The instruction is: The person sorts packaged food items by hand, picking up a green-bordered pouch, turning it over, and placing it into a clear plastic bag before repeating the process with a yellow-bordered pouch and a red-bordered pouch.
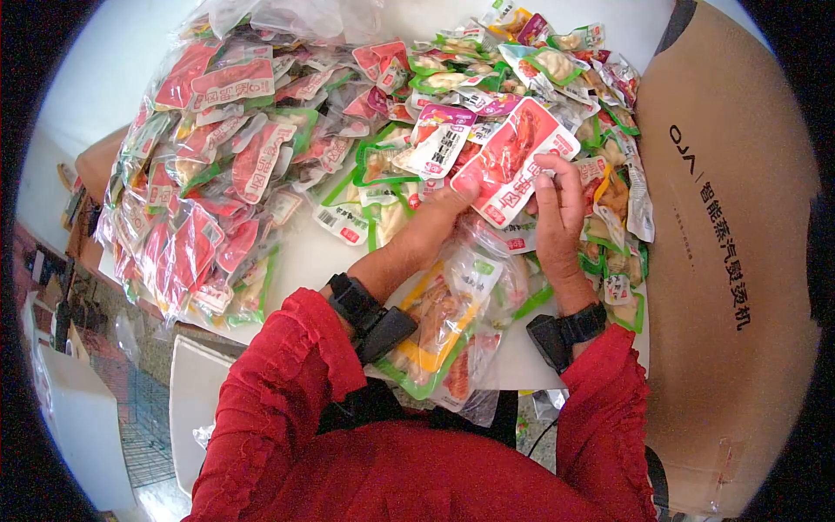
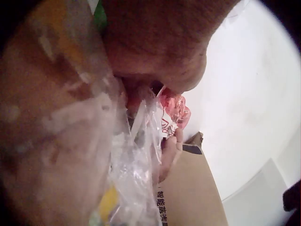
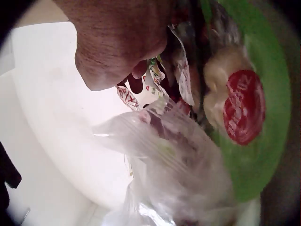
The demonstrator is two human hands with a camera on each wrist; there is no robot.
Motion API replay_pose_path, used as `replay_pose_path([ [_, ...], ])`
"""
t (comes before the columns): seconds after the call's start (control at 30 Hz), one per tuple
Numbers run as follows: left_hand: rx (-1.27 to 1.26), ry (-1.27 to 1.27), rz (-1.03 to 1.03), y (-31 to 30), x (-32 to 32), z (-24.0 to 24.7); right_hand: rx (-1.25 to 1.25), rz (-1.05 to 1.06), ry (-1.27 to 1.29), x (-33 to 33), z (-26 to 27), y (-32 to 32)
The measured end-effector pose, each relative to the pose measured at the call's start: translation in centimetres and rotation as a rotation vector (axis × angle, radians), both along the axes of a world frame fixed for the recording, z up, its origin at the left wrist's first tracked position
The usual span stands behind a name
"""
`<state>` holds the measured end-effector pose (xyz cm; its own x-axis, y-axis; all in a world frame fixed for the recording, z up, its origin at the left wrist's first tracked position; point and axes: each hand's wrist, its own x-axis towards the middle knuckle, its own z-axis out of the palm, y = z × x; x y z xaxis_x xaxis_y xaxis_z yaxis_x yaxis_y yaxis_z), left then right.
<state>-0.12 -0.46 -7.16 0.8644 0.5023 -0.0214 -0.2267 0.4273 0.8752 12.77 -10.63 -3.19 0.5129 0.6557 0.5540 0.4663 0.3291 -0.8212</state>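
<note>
In the head view a red and white food packet (image 1: pixel 507 157) is held up between both hands above the pile. The left hand (image 1: pixel 432 228) pinches its lower left corner, thumb on top. The right hand (image 1: pixel 559 217) is at its right edge, thumb and fingers bent round that side. Just below the hands lies a clear plastic bag (image 1: pixel 474 287) with yellow- and green-edged packets inside. Both wrist views show this clear plastic (image 2: pixel 134 169) close up, with the left hand (image 2: pixel 155 42) and right hand (image 3: pixel 117 42) above it; most fingers are hidden there.
Bagged red packets (image 1: pixel 252 161) are heaped on the left of the white table (image 1: pixel 304 261). Loose mixed packets (image 1: pixel 452 65) cover the back and right. A tall cardboard box (image 1: pixel 731 261) stands along the right edge. A white container (image 1: pixel 200 391) is at lower left.
</note>
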Motion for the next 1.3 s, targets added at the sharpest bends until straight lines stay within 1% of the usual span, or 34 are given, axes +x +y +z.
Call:
replay_pose_path([
  [0.03,-0.101,-0.084,0.06,-0.1,0.0,0.4,0.0,0.0,0.0,0.1,-0.1,0.1],
  [0.1,-0.102,-0.119,0.063,-0.4,-0.1,1.1,0.054,-0.002,-0.123,0.1,-0.3,0.5],
  [0.13,-0.103,-0.155,0.066,-0.5,-0.2,1.3,0.053,-0.002,-0.121,0.0,-0.2,0.4],
  [0.17,-0.104,-0.154,0.067,-0.5,-0.2,1.3,0.042,0.02,-0.027,-0.3,0.0,0.2],
  [0.2,-0.074,-0.136,0.044,-0.4,-0.2,1.1,0.03,0.042,0.067,-0.5,0.1,0.1],
  [0.27,-0.045,-0.117,0.021,-0.2,-0.2,0.6,0.056,0.033,0.058,-0.3,0.0,0.3],
  [0.33,0.048,-0.046,0.038,-0.1,-0.3,0.3,0.083,0.023,0.048,-0.1,-0.1,0.4],
  [0.47,0.064,-0.06,0.014,-0.3,-0.5,0.6,0.073,0.029,0.064,0.0,-0.2,0.5],
  [0.53,0.037,-0.072,0.048,-1.1,-0.8,1.7,0.076,0.022,0.055,0.1,-0.3,0.5],
  [0.67,0.095,-0.048,0.03,-0.2,-0.3,0.1,0.069,0.035,0.075,0.1,-0.4,0.5],
  [0.77,0.083,-0.062,0.029,-0.2,-0.3,0.1,0.052,0.042,0.096,0.1,-0.5,0.5],
  [0.87,0.115,-0.006,0.023,0.2,-0.1,-0.7,0.05,0.032,0.08,0.5,-1.1,0.9],
  [0.93,0.196,0.075,0.07,0.2,-0.1,-0.6,0.053,0.025,0.066,0.5,-1.2,0.9],
  [1.03,0.204,0.062,0.075,-0.6,-0.5,0.6,0.03,0.051,0.122,0.3,-1.1,0.8],
  [1.17,0.2,0.058,0.066,0.1,0.1,-0.8,-0.001,0.044,0.11,0.5,-1.5,0.9],
  [1.23,0.142,0.04,0.063,-0.1,0.0,-0.5,-0.019,0.053,0.118,0.6,-1.7,0.9],
  [1.3,0.154,0.066,0.07,-0.1,-0.1,-0.3,-0.017,0.043,0.079,0.7,-1.9,1.0],
])
